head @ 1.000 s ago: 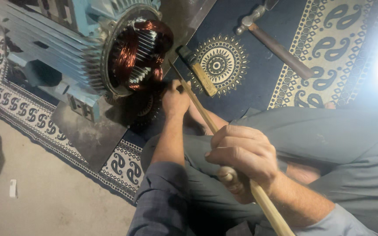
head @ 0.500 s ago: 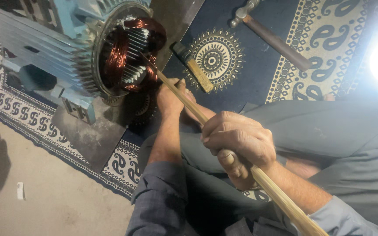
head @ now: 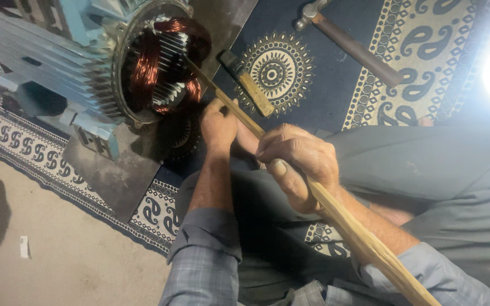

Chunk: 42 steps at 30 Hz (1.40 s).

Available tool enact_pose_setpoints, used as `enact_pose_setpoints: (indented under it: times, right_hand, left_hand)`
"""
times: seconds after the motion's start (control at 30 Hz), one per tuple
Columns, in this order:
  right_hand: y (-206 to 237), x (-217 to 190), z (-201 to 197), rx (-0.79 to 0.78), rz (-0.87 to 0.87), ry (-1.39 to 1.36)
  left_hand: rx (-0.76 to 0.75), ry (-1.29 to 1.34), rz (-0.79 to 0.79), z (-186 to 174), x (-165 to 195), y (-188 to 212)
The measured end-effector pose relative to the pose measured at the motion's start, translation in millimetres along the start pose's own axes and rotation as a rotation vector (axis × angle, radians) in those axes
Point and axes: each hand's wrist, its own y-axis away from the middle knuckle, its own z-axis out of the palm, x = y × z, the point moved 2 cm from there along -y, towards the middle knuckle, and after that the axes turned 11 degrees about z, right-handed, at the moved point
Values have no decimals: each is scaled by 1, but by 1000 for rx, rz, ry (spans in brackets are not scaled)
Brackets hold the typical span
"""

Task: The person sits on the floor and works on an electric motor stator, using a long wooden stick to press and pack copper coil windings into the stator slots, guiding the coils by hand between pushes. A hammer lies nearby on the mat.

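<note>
On the rug, both hands gripping wooden stick (head: 336, 207), tip inside motor stator (head: 163, 62)

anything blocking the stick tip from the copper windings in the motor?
Nothing visible. The wooden stick, gripped by the right hand and guided by the left hand, already reaches into the motor housing at the copper windings.
</note>
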Motion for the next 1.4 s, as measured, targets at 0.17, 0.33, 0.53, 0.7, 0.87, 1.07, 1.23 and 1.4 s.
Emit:
enact_pose_setpoints:
  times: [0.17,0.33,0.53,0.7,0.87,1.07,1.23,1.4]
  right_hand:
    - [-2,-7,-5,8,-8,-64]
    - [-1,-16,-12,41,-27,-128]
    - [-4,-9,-8,68,26,-61]
    - [-2,-6,-5,77,53,-54]
    - [-2,-3,-4,68,46,-34]
    - [-3,-2,-1,33,30,-18]
    - [-3,-4,-1,24,1,-14]
    - [-4,-8,1,4,-41,5]
  left_hand:
    - [-20,-32,-6,0,4,-1]
    - [-36,6,-7,2,-1,-2]
    - [-66,-9,13,8,-12,-4]
    - [-42,20,62,12,-19,-7]
    - [-31,-11,82,12,-17,-6]
    - [-82,11,46,8,-8,-5]
    - [-85,29,43,6,-5,-5]
    - [-68,36,17,-3,6,-5]
